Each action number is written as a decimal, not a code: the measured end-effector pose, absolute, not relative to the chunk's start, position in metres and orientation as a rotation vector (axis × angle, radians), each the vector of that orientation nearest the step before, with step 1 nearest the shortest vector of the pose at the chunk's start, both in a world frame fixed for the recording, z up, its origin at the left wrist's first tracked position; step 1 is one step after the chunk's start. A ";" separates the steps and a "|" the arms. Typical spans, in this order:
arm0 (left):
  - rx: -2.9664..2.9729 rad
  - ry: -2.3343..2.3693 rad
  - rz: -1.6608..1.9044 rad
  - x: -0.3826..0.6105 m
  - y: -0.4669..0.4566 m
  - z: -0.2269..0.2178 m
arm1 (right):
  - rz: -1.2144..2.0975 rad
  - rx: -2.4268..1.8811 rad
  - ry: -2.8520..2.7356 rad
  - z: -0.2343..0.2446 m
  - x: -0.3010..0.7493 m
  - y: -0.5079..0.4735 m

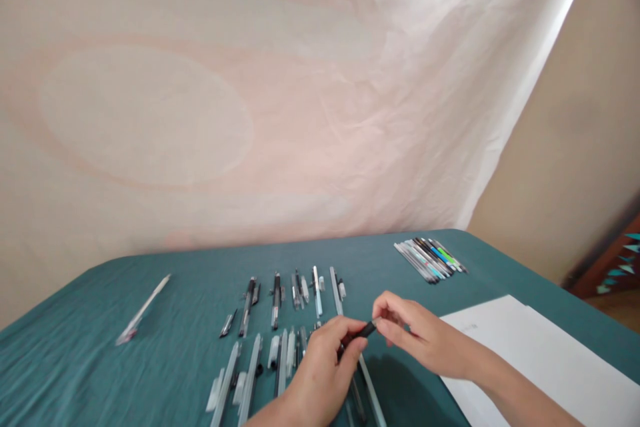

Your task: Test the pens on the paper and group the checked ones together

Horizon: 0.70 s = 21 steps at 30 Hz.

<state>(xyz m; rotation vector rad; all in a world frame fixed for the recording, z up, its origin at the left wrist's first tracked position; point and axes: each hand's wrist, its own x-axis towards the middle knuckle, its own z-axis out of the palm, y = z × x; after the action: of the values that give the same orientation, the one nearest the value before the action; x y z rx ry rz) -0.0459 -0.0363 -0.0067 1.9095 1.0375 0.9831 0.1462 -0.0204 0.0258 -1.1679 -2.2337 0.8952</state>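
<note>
My left hand [325,363] is closed around a black pen barrel [369,329], whose end sticks out past the thumb and index finger toward the right. At that end, the fingertips of my right hand [417,333] are pinched together, and whatever small part they grip is too small to make out. Below and around the left hand lie pale clear pen barrels [283,357] with loose caps beside them. Behind these is a row of taken-apart pens, among them a black one [247,307] and a light blue one [317,290].
A tight bundle of pens [430,260] lies at the back right. White paper sheets [520,353] lie under and beyond the right forearm. One long pen in clear wrap [144,310] rests at the left on the green tablecloth [65,360]. A pale curtain [300,113] hangs behind the table.
</note>
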 end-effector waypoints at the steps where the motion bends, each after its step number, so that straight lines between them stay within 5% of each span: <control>1: 1.907 1.036 0.985 -0.046 -0.036 -0.007 | 0.883 -1.166 -2.250 0.029 0.147 -0.022; 12: 1.924 1.054 0.973 -0.046 -0.036 -0.012 | 0.691 -1.207 -2.347 0.017 0.144 -0.020; 21: 2.129 0.994 0.991 -0.050 -0.035 -0.012 | 0.856 -1.182 -2.278 0.018 0.142 -0.020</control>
<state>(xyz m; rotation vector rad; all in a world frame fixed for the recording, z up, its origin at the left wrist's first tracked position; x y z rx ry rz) -0.0501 -0.0352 -0.0121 2.1295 0.9941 0.9907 0.1419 -0.0200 0.0181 -1.1817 -2.2782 0.8561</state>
